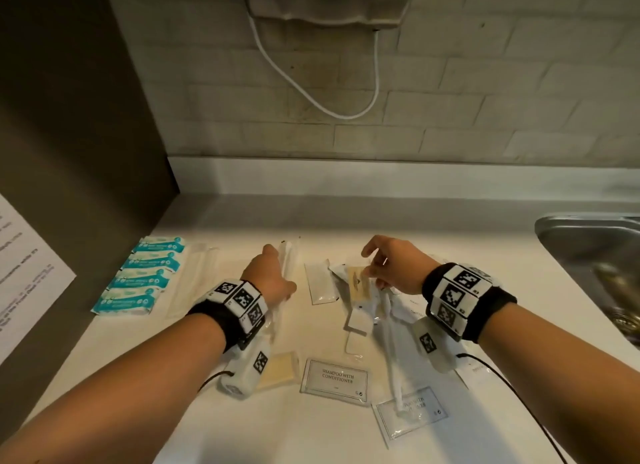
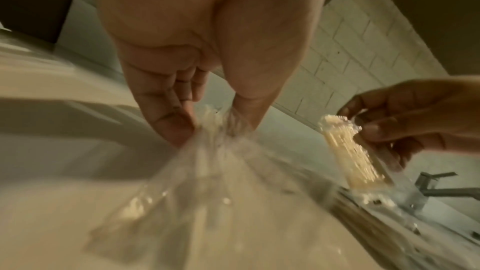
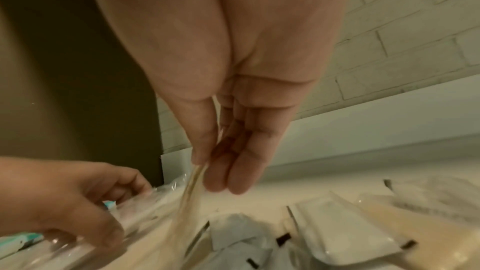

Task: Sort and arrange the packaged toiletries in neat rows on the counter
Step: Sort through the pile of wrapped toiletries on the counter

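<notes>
Head view: sorting is midway. The left hand (image 1: 273,276) pinches a clear-wrapped long packet (image 1: 288,255) beside the teal sachets (image 1: 145,276) on the white counter (image 1: 242,217); next it needs laying parallel.

Left wrist view: the right hand (image 2: 405,122) grips a beige sachet (image 2: 350,151).

Right wrist view: brick wall (image 3: 415,27) behind.

Warm, yellowish light from above, and dim overall. In the head view the tabletop (image 1: 242,221) glows brightest in the middle, washing out the pale packets there, while the dark panel (image 1: 69,117) on the left sits in deep shade. Straight edges bow outward toward the frame borders, and the metal sink (image 1: 588,241) shows a dull sheen. Both wrist views are soft and smeared with motion blur: the clear wrapper (image 2: 207,171) streaks toward the lens, and the white packets (image 3: 337,233) lack crisp edges. The palms, very close, fill the frame out of focus.
</notes>
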`<state>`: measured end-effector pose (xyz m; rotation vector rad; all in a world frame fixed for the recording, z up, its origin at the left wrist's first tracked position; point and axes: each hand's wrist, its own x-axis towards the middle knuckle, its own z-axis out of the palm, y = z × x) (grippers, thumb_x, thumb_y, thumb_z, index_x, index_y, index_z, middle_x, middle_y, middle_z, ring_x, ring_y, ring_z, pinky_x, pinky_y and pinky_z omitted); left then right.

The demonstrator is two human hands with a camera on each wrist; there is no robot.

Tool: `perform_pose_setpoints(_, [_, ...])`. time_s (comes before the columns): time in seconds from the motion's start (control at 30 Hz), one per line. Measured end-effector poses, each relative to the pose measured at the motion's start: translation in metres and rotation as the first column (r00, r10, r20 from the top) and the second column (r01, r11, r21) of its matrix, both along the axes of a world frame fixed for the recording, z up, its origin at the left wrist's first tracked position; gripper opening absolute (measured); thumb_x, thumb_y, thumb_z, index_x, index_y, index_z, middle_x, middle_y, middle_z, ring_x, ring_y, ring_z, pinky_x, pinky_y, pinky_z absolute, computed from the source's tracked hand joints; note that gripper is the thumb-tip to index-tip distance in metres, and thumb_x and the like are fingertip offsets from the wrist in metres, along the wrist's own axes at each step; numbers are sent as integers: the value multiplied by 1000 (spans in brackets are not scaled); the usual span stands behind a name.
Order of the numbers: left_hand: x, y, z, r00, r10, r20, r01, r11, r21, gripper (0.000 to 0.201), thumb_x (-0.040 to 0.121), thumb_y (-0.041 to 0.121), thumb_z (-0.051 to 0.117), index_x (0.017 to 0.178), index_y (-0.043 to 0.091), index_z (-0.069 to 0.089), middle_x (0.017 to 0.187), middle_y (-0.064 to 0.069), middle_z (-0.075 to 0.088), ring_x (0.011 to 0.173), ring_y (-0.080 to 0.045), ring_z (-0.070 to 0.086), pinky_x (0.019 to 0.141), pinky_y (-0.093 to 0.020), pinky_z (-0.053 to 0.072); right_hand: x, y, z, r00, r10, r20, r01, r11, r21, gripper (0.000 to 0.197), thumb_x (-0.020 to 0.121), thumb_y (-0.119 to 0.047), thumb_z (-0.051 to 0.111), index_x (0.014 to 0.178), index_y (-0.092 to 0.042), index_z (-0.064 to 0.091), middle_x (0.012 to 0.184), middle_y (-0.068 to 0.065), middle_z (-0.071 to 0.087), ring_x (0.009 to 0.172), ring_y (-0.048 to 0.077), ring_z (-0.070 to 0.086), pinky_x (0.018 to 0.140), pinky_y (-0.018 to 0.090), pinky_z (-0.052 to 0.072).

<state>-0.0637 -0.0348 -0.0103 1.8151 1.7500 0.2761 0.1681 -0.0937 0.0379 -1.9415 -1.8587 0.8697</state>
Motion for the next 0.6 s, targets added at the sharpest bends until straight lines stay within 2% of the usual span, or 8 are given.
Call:
perform_pose_setpoints(0.13, [-9,-1,15,994,-7,110,-4,995,101,73,75,20,77,135,14,37,106,-6,60,95,-22,58,75,-28,44,-14,0,-2,995,77,-56,-80,995,-58,27,89,-17,65,112,-15,51,74,-2,68,56,8,64,56,21,52])
perform_pose_setpoints(0.23, [-13,-2,31,987,-26,157,-5,980,199,69,76,24,77,134,16,41,104,-2,58,91,-19,56,75,-26,39,-34,6,-5,984,141,-106,-150,986,-77,27,87,-17,67,109,-18,50,78,2,70,55,8,64,54,19,52])
perform_pose_setpoints(0.33, [-14,-5,45,980,-39,196,-15,964,265,67,75,25,78,132,19,41,104,-1,58,87,-19,58,72,-27,40,-54,14,-12,975,167,-145,-183,977,-110,28,87,-15,68,108,-15,50,86,10,73,59,14,66,56,24,55])
perform_pose_setpoints(0.4, [-17,-10,51,976,-60,207,-3,956,292,67,76,25,78,131,20,41,103,0,57,85,-18,59,71,-28,43,-64,18,-17,976,175,-128,-192,973,-132,30,87,-14,67,112,-12,51,86,12,73,59,15,64,54,22,53])
perform_pose_setpoints(0.5, [-23,-18,54,973,-79,219,6,948,317,66,76,25,78,131,22,41,102,2,55,83,-17,58,72,-29,46,-66,17,-16,976,199,-83,-210,965,-155,33,88,-15,66,118,-10,52,82,6,70,55,10,62,50,18,49])
perform_pose_setpoints(0.6, [-29,-24,53,968,-82,238,3,949,314,66,77,24,78,131,23,41,100,5,54,77,-14,56,70,-28,44,-57,8,-11,965,248,-88,-261,943,-208,32,87,-17,68,117,-13,56,82,1,69,58,8,65,57,18,53])
